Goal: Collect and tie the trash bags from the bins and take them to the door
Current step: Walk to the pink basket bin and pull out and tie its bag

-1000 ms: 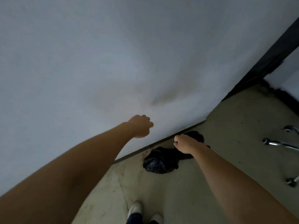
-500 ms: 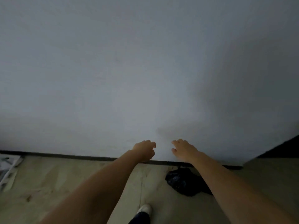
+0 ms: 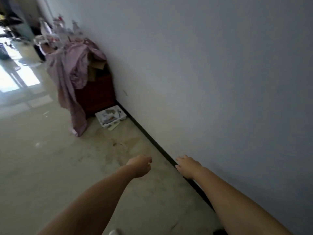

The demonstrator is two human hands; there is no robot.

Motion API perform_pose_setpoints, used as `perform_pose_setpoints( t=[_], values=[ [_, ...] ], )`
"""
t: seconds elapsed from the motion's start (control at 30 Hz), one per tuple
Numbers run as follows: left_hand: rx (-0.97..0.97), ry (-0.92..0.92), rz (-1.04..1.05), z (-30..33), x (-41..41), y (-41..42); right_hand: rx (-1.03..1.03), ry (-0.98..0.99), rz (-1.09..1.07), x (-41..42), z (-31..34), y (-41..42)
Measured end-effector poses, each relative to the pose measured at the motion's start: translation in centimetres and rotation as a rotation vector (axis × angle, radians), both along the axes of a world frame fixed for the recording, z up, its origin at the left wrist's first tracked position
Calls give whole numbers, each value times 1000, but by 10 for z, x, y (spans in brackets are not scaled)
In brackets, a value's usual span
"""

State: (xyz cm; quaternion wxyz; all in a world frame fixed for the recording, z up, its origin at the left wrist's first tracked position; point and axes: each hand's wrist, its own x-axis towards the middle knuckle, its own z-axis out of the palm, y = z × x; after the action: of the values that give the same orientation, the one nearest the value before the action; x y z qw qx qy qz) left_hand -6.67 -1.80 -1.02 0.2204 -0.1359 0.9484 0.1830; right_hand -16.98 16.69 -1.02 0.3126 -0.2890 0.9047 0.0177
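Both of my arms reach forward over the pale floor beside a white wall. My left hand [image 3: 140, 166] hangs with its fingers curled in and holds nothing. Close to the black baseboard, my right hand [image 3: 187, 166] is empty with its fingers loosely apart. A small dark shape [image 3: 219, 232] shows at the bottom edge beside my right forearm. It may be the black trash bag, but most of it is out of view. No bin is visible.
The white wall [image 3: 220, 82] and its black baseboard [image 3: 152, 141] run diagonally on the right. A dark wooden cabinet [image 3: 100, 94] draped in purple cloth [image 3: 71, 73] stands against the wall ahead. A white box of papers [image 3: 110, 117] lies beside it. Bright light falls on the floor at far left.
The view has swung left, away from the black trash bag on the floor by the wall. My right hand has let go of the bag, and both hands are empty.
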Motion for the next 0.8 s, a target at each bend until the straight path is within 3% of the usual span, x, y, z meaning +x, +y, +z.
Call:
perform_pose_setpoints(
  t=[0.5, 0.8],
  values=[
    [-77, -99, 564, 5, 200, -324, -78, -28, 566, 118, -11, -415],
    [-43, -62, 685, -2, 197, -451, -54, 22, 752, 109, -13, -571]
  ],
)
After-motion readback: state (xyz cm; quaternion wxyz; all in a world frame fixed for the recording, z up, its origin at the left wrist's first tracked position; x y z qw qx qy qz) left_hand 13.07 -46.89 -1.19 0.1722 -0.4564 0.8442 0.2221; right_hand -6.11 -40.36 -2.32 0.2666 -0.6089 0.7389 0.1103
